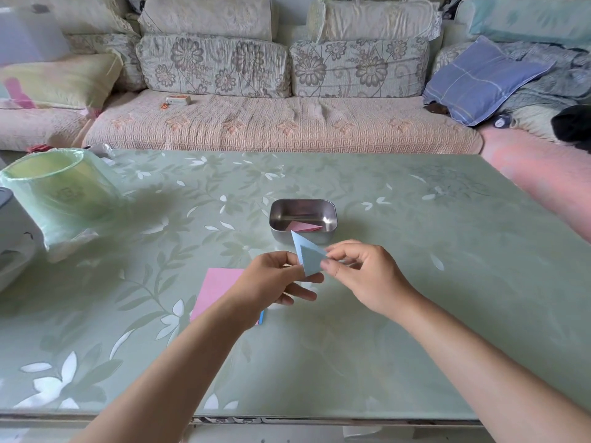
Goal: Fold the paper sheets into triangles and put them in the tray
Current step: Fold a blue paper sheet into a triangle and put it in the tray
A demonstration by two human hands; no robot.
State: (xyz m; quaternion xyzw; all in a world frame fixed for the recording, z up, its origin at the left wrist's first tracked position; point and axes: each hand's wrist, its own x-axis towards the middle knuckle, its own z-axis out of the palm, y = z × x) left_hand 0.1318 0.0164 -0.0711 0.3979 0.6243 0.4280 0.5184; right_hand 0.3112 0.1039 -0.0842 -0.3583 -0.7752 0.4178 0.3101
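Both hands hold one blue paper triangle [309, 254] above the table [415, 251]: left hand [277, 279] pinching its lower corner, right hand [358, 270] pinching its right edge. Just beyond, a steel tray [303, 207] contains a pink folded triangle [303, 226]. Pink paper sheets [217, 290] lie under the left wrist.

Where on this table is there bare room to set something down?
The table, right of the tray and right hand, is bare; so is the far strip behind the tray. Crowded: the middle, around the left hand, blue paper and pink sheets, and the left edge by the bin.
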